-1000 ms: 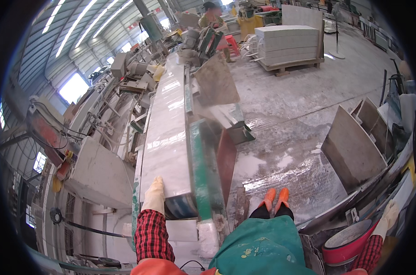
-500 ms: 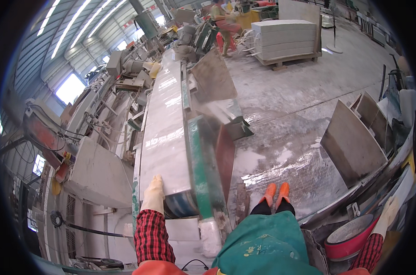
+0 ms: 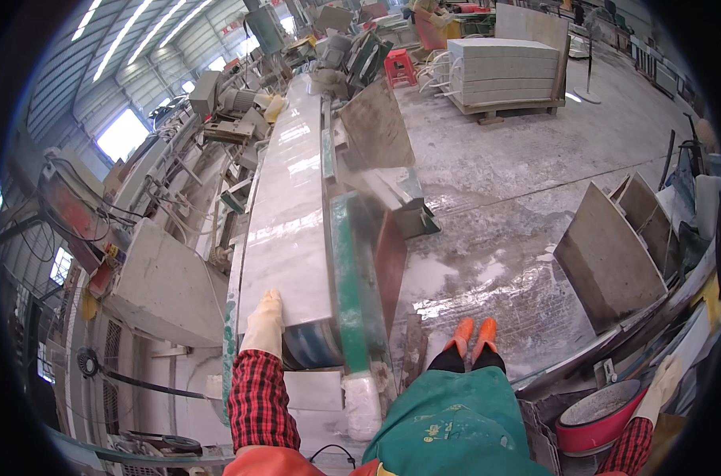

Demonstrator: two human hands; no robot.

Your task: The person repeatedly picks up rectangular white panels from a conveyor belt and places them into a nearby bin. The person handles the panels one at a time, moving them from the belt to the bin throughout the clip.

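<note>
The hands are well apart. The gloved left hand (image 3: 264, 321) touches the near left corner of a wet, pale slab (image 3: 287, 238) reaching the conveyor's (image 3: 313, 347) near end; the right hand (image 3: 662, 384) is at a pale board (image 3: 691, 343). Neither grip can be told.

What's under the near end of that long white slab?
A rounded, bluish part shows under the near end of the slab. Farther along, the slab hides what's beneath.
</note>
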